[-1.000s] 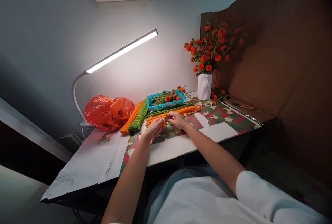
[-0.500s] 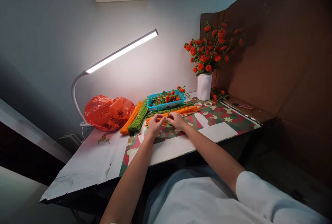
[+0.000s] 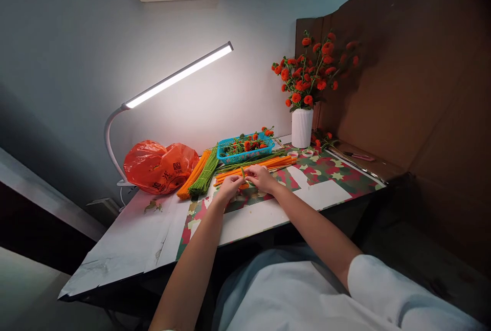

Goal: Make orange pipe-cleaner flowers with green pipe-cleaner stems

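Over the front of the patterned mat, my left hand (image 3: pixel 229 188) and my right hand (image 3: pixel 261 177) almost meet, both with fingers closed. Between them is a small green stem piece (image 3: pixel 243 172) standing upright, with a bit of orange (image 3: pixel 244 186) below it. Both hands pinch this small piece; its exact shape is too small to make out. Just behind the hands lie loose orange stems (image 3: pixel 276 163). A blue basket (image 3: pixel 241 157) holding orange flowers and green stems stands farther back.
Bundles of orange stems (image 3: pixel 192 177) and green stems (image 3: pixel 205 175) lie left, beside a red plastic bag (image 3: pixel 159 167) and a lamp (image 3: pixel 178 75). A white vase (image 3: pixel 302 129) with orange flowers, tape rolls (image 3: pixel 308 153) and a cutter (image 3: pixel 360 156) are at right.
The green piece between my fingers now points upright, and orange shows below it. My left hand has lowered slightly and its fingers have drawn in; my right hand has barely shifted.
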A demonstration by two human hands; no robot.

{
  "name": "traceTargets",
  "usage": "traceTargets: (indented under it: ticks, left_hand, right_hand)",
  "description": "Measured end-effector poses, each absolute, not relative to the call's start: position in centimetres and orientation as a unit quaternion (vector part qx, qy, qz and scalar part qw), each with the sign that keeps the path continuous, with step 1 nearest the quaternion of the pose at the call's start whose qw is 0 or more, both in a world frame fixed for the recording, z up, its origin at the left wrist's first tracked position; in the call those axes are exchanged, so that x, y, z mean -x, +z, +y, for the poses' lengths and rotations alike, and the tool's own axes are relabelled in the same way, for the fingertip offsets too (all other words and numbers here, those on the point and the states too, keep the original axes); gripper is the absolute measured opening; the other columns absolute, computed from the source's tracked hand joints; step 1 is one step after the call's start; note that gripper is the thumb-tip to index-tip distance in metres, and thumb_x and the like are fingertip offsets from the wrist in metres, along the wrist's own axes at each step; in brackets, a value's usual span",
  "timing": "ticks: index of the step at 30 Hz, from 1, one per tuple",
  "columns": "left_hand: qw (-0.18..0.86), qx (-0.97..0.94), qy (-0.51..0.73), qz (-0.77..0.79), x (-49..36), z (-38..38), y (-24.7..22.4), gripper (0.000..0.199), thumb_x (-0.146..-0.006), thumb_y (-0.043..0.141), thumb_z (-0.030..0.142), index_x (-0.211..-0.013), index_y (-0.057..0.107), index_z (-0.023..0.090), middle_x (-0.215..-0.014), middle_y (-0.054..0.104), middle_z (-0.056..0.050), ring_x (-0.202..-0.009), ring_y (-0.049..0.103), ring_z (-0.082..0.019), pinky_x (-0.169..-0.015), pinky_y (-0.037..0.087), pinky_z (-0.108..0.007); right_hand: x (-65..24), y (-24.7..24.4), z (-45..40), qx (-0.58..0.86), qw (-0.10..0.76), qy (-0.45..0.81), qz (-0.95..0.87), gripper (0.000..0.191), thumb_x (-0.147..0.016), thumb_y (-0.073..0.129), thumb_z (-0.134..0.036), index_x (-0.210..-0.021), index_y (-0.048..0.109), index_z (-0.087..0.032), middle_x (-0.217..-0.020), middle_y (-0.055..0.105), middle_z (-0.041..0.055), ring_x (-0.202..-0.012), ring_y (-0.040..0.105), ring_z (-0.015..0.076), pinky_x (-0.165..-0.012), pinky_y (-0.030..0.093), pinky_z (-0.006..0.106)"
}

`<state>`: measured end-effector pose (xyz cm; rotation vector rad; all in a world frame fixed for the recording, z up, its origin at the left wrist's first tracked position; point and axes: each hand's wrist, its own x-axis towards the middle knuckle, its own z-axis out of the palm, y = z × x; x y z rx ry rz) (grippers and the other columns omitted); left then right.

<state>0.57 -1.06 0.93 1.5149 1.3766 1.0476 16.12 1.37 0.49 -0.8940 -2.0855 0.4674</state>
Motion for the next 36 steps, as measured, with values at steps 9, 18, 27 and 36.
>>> traceTargets:
  ticks: [9,18,27,36]
  left_hand:
    - [0.641,-0.467,0.402,0.458,-0.1,-1.1,1.7,0.016,-0.076,0.057,0.033,-0.071,0.052,0.019,-0.063,0.052,0.0,-0.054,0.051,-0.01,-0.052,0.046,-0.021]
    - [0.271,-0.654,0.451,0.543,-0.7,-1.2,1.0,0.022,-0.069,0.065,0.039,-0.072,0.061,0.017,-0.062,0.057,0.001,-0.053,0.05,-0.012,-0.051,0.039,-0.023]
    - [0.138,-0.725,0.409,0.536,-0.8,-1.2,0.8,0.008,-0.068,0.06,0.023,-0.062,0.06,0.018,-0.07,0.062,-0.002,-0.068,0.056,-0.016,-0.066,0.042,-0.027]
    - [0.487,-0.607,0.414,0.472,0.6,-0.8,0.9,0.022,-0.068,0.063,0.036,-0.061,0.058,0.016,-0.056,0.051,0.001,-0.049,0.046,-0.008,-0.046,0.036,-0.02]
  right_hand:
    - [-16.5,0.9,1.7,0.251,0.409,0.465,-0.744,0.018,-0.074,0.06,-0.032,-0.079,0.062,-0.015,-0.075,0.06,0.0003,-0.066,0.052,0.0122,-0.062,0.04,0.025]
    - [-16.0,0.2,2.2,0.407,0.397,0.326,-0.755,0.014,-0.079,0.053,-0.024,-0.066,0.052,-0.017,-0.063,0.052,-0.0033,-0.061,0.046,0.0116,-0.057,0.033,0.023]
    - [-16.1,0.5,1.4,0.415,0.373,0.172,-0.812,0.011,-0.082,0.056,-0.016,-0.072,0.06,-0.017,-0.075,0.062,0.0012,-0.077,0.052,0.0164,-0.07,0.03,0.028]
    - [-16.8,1.3,1.6,0.273,0.4,0.291,-0.825,0.012,-0.083,0.054,-0.021,-0.076,0.062,-0.016,-0.075,0.058,0.0011,-0.072,0.049,0.0141,-0.066,0.037,0.025]
